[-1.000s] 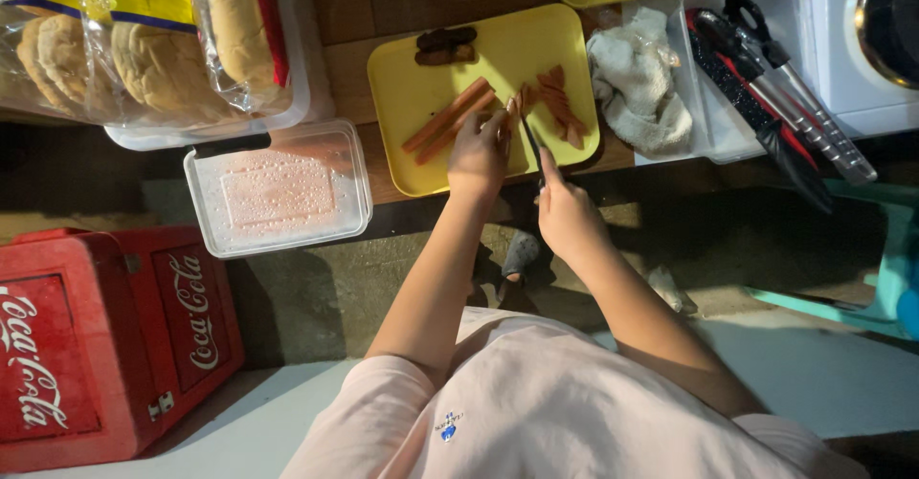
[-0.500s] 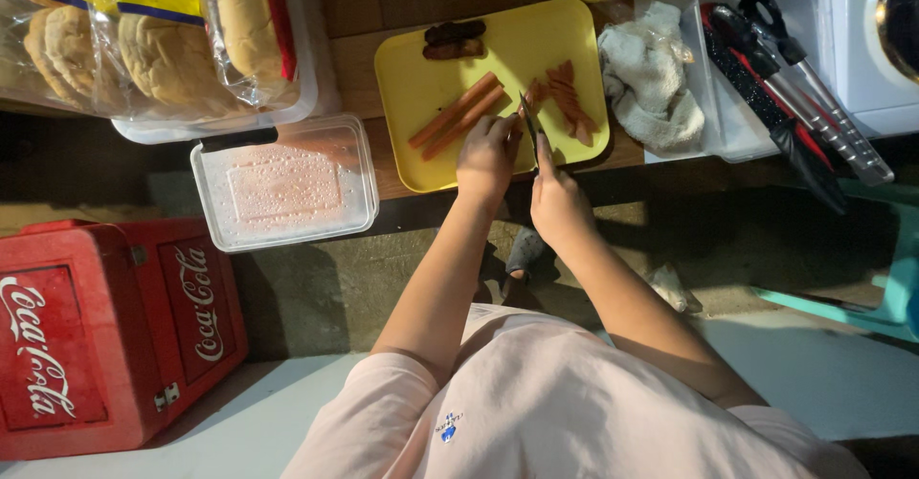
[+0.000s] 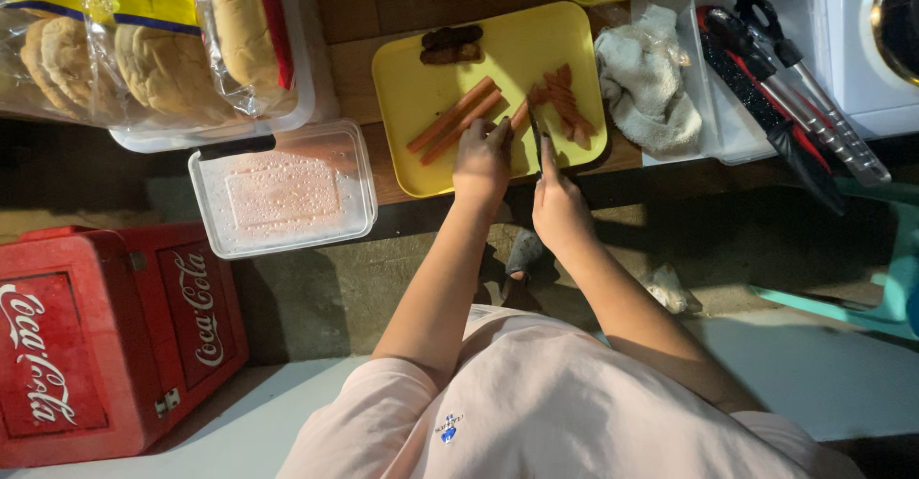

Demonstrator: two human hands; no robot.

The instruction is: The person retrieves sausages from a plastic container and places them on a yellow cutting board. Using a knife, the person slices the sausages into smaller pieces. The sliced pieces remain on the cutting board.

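Looking down from the head camera, I see my left hand [image 3: 481, 158] pressing its fingers [image 3: 500, 134] together onto a hot dog piece [image 3: 518, 115] on a yellow cutting board [image 3: 431, 72]. My right hand [image 3: 558, 206] is wrapped around a knife [image 3: 536, 139], its fingers closed on the handle, the dark blade just beside my left fingertips. Two long hot dog strips [image 3: 457, 120] lie just left of my left fingers; cut pieces [image 3: 567, 106] sit right of the blade. Two darker sausages [image 3: 452, 45] lie beyond my fingers, near the board's far edge. The board rests on a wooden surface [image 3: 383, 168]. Right of my right fingers lie a crumpled white cloth [image 3: 646, 82] and tongs [image 3: 795, 87]. Well left of my left fingers sit a clear lidded container [image 3: 282, 192], bagged buns [image 3: 144, 48] and, lower, a red cooler [image 3: 105, 340].
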